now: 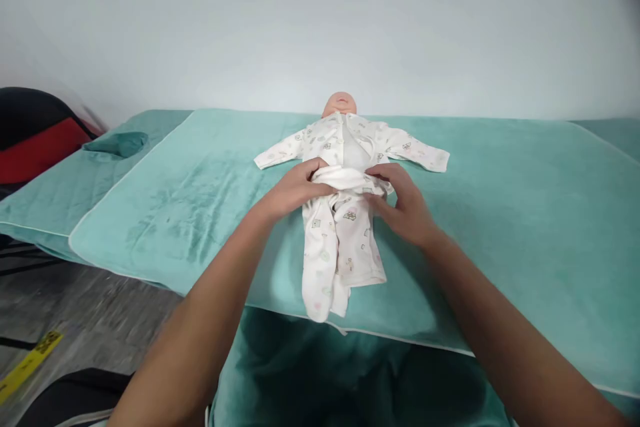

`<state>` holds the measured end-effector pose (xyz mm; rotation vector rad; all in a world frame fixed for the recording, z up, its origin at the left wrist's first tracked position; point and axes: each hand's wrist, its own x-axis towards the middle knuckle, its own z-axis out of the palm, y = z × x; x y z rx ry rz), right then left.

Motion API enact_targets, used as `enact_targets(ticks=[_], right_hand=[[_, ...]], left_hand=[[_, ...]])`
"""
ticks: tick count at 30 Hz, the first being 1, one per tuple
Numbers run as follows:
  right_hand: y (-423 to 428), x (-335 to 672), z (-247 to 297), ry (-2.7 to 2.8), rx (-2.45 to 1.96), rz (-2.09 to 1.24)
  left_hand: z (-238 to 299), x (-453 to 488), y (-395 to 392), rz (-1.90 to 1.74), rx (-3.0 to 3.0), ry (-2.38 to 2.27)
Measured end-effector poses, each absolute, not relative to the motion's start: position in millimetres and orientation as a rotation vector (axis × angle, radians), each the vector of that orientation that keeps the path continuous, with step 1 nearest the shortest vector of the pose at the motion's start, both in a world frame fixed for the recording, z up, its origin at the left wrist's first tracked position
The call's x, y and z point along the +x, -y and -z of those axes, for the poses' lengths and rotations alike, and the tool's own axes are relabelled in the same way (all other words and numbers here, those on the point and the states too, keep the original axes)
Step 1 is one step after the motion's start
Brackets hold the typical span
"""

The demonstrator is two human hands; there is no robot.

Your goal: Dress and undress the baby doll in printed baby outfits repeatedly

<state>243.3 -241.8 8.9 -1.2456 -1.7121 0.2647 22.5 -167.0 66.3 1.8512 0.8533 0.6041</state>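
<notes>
A baby doll (340,104) lies on its back, head toward the wall. It wears a white printed long-sleeved top (320,137) with both sleeves spread out sideways, the front partly apart over a plain white area. Below are matching printed baby trousers (323,250), one leg longer in view than the other. Around the waist is a bunched white waistband (345,177). My left hand (303,185) pinches its left end between thumb and fingers. At the right end my right hand (403,207) closes thumb and fingers on the cloth. The doll's body is mostly hidden by clothing.
A teal velvety cover (515,233) spreads over the bed against a white wall (320,27). At the left end is a face hole (117,145) beside a black and red chair (43,143). Yellow tape (30,363) marks the grey floor.
</notes>
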Motion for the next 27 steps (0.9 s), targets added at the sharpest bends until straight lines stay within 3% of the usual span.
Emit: enact_targets(ticks=[4,8,16,22,27], right_hand=[[224.2,228.0,-49.9,1.979,-1.330,-0.357],[197.0,220.2,-73.5,1.981,-1.318,-0.748],[181.8,222.6,-42.6,1.528,-0.960,-1.446],[183.0,229.6,-39.6,1.412,-0.844,-1.519],[192.1,219.9,-52.1,1.651,-1.037,-1.389]], left_hand=[[-65.2,13.6,173.3,-0.694,1.647,-0.757],[-53.4,13.2,183.6,-0.796,1.453,-0.758],[-35.3,2.0,183.0,-0.743,1.203,-0.831],[-45.3,4.3,182.4,-0.570,1.371,-0.671],[-38.6,24.1,180.9,-0.950,1.355,-0.842]])
